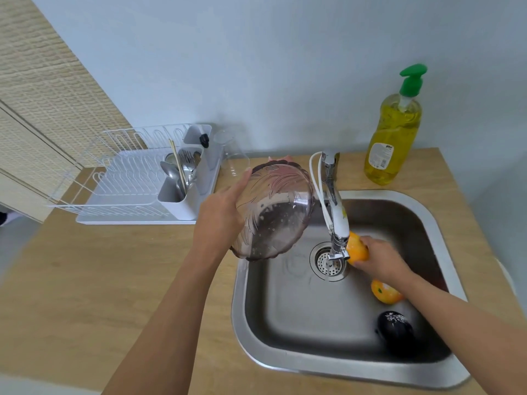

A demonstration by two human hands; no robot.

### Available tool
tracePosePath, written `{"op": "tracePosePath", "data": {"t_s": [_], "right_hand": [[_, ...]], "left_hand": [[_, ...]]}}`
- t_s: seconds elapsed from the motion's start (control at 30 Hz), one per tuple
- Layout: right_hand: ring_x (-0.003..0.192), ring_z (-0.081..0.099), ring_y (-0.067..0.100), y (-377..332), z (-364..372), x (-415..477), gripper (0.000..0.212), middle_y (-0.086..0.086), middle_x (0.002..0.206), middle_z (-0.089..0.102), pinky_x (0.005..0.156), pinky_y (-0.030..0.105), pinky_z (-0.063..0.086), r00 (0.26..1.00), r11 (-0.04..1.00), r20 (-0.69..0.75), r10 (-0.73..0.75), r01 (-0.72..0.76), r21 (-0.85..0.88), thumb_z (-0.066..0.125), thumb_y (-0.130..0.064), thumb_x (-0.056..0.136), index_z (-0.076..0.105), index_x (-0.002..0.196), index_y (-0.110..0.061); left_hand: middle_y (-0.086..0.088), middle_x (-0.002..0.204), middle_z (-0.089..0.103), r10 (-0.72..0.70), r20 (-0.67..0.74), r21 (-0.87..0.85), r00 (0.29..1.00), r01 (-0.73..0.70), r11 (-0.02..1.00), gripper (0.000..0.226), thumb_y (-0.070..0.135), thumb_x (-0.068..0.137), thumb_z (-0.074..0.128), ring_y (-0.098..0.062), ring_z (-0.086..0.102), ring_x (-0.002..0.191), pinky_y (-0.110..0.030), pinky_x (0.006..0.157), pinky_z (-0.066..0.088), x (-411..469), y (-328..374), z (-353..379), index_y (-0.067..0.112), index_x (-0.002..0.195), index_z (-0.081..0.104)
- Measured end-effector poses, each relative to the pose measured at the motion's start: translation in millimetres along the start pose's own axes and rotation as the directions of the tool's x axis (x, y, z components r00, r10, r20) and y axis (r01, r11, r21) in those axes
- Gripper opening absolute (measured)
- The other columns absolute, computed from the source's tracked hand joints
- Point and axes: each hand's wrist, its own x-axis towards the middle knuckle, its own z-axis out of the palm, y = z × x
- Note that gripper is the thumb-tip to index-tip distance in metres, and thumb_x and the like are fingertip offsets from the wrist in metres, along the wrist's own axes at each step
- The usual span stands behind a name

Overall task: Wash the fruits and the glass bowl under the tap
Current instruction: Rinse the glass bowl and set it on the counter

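Observation:
My left hand [221, 215] grips the rim of a tinted glass bowl [273, 209], holding it tilted on its side above the sink's left edge, with drops on the glass. My right hand [382, 259] is shut on an orange fruit [356, 249] just beside the tap's spout [338, 246], over the drain [328, 262]. A second orange fruit [385, 292] lies in the steel sink [313, 363], partly under my right forearm. A dark purple fruit [395, 326] lies near the sink's front right corner. I cannot tell whether water is running.
A white dish rack [119, 189] with a cutlery holder full of spoons and forks stands on the wooden counter to the left. A clear upturned glass [232, 158] is behind the bowl. A yellow soap bottle with a green pump [395, 135] stands at the back right.

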Motion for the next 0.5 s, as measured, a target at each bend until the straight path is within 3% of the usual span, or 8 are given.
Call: {"op": "tracePosePath", "data": {"t_s": [0.13, 0.33, 0.5], "right_hand": [[0.111, 0.062, 0.029, -14, 10, -9, 0.059, 0.006, 0.116, 0.069, 0.085, 0.035, 0.05, 0.999, 0.999, 0.029, -0.03, 0.028, 0.042, 0.075, -0.036, 0.073, 0.058, 0.127, -0.021], [0.11, 0.062, 0.027, -29, 20, -20, 0.058, 0.006, 0.121, 0.068, 0.085, 0.036, 0.05, 0.997, 0.996, 0.049, -0.058, 0.055, 0.073, 0.075, -0.033, 0.077, 0.057, 0.131, -0.021], [0.103, 0.062, 0.024, -33, 27, -24, 0.054, 0.004, 0.118, 0.068, 0.078, 0.03, 0.044, 0.997, 0.995, 0.052, -0.065, 0.061, 0.083, 0.074, -0.033, 0.079, 0.058, 0.129, -0.023]], "left_hand": [[-0.008, 0.129, 0.068, 0.082, -0.064, 0.04, 0.995, -0.08, 0.996, 0.068, 0.015, 0.089, 0.071, -0.036, 0.068, 0.088, -0.039, 0.07, 0.052, 7, 3, -11, 0.029, 0.149, 0.043], [-0.005, 0.131, 0.067, 0.117, -0.083, 0.079, 0.99, -0.111, 0.991, 0.085, -0.01, 0.077, 0.066, -0.034, 0.068, 0.077, -0.042, 0.063, 0.057, 11, -4, -15, 0.029, 0.149, 0.043], [-0.003, 0.133, 0.066, 0.119, -0.094, 0.058, 0.988, -0.114, 0.992, 0.077, 0.005, 0.083, 0.076, -0.028, 0.068, 0.078, -0.035, 0.067, 0.056, 10, -16, -12, 0.03, 0.148, 0.044]]}}
